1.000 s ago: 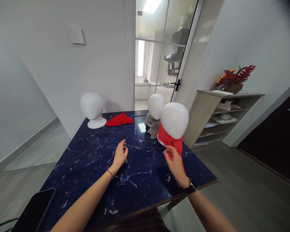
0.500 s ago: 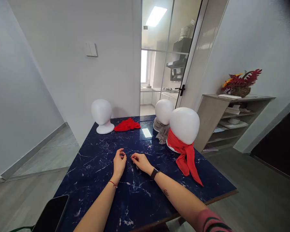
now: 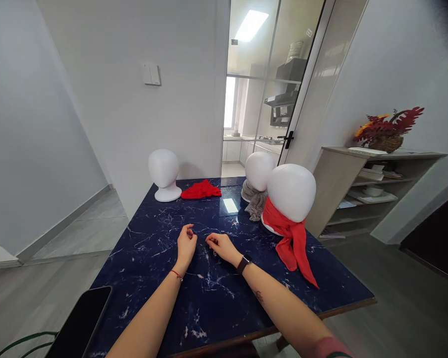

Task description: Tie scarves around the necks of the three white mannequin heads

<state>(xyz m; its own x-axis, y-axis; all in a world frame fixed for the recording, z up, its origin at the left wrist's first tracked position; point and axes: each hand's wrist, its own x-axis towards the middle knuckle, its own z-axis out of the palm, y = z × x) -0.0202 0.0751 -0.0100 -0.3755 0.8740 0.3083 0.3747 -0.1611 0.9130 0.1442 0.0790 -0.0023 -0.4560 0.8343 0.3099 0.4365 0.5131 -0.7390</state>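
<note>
At the far left, a dark phone (image 3: 80,323) overhangs the near corner of the table (image 3: 142,248). At the far-left corner stands 1 bare white mannequin head (image 3: 164,171), and just beside it a loose red scarf (image 3: 200,189) lies crumpled on the tabletop, touching nothing else. By the look of it, this head is the 1 not yet dressed.

In the middle, the left hand (image 3: 186,243) rests on the table, released, fingers loosely curled and grasping nothing. The right hand (image 3: 220,246) lies just beside it, likewise empty with curled fingers, a watch at the wrist. The 2 hands are near each other, and both are well apart from the loose red scarf.

Further right, 2 heads look finished: the far head (image 3: 259,170) has a grey scarf (image 3: 254,201) around its neck, and the near head (image 3: 291,191) wears a tied red scarf (image 3: 289,233) whose tail trails down onto the table toward the right edge.

For room: the tabletop between the hands and the bare head carries nothing, so that stretch is free. The near head stands close to the right edge, with a wooden shelf (image 3: 358,189) beyond it. The table's far end meets the wall and the glass door.
</note>
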